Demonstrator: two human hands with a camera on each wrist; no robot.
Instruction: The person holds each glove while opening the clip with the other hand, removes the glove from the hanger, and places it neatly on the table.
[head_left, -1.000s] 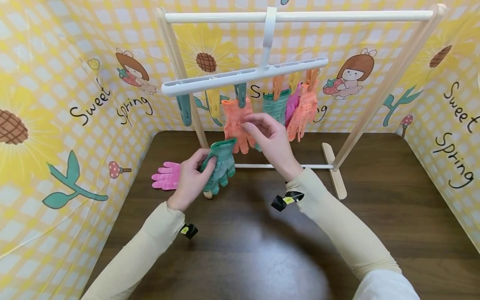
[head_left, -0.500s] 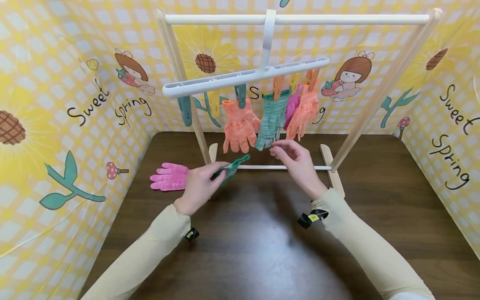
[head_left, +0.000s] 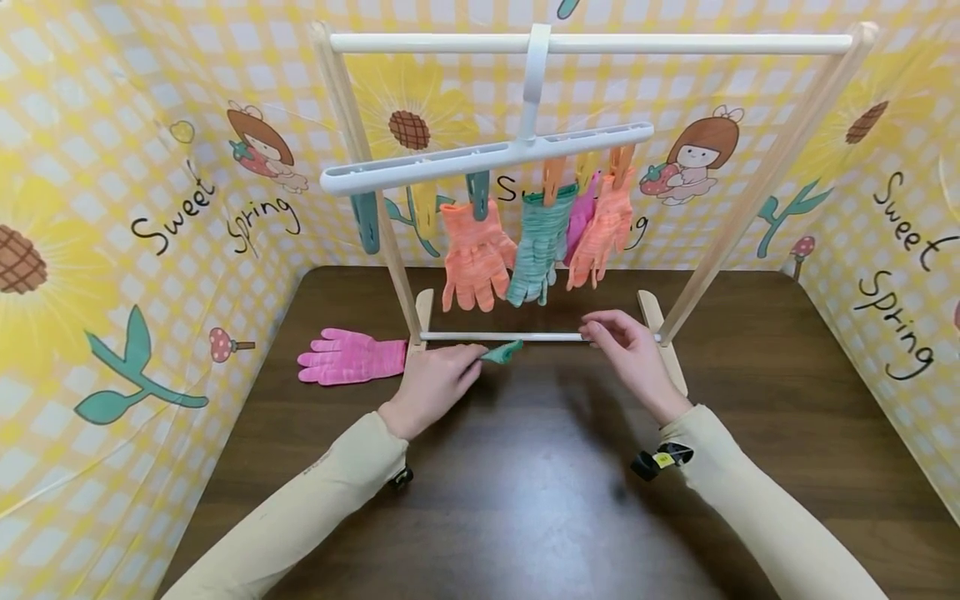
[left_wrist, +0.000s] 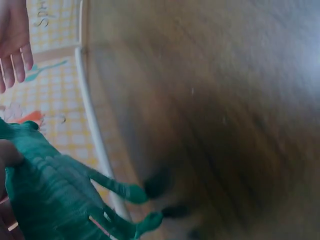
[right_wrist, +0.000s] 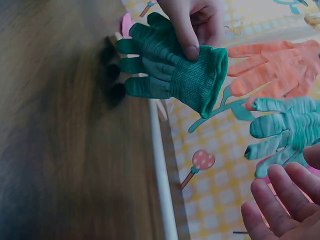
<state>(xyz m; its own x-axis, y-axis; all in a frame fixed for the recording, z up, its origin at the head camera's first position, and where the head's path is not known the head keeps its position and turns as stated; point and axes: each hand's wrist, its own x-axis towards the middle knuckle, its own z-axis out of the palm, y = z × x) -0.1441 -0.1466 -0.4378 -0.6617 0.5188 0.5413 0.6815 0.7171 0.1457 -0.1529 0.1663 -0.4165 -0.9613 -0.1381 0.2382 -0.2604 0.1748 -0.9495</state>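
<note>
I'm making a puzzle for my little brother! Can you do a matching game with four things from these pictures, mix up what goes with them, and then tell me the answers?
Things:
1. Left hand
2. Right hand
3. Clip hanger
4. Unclipped pink knit glove

Where or how:
A. Hooked over the white top rod
B. Holding a green knit glove
C. Lying on the brown table
D. Empty, holding nothing

Right pairs: 1-B, 2-D, 3-A, 4-C
</note>
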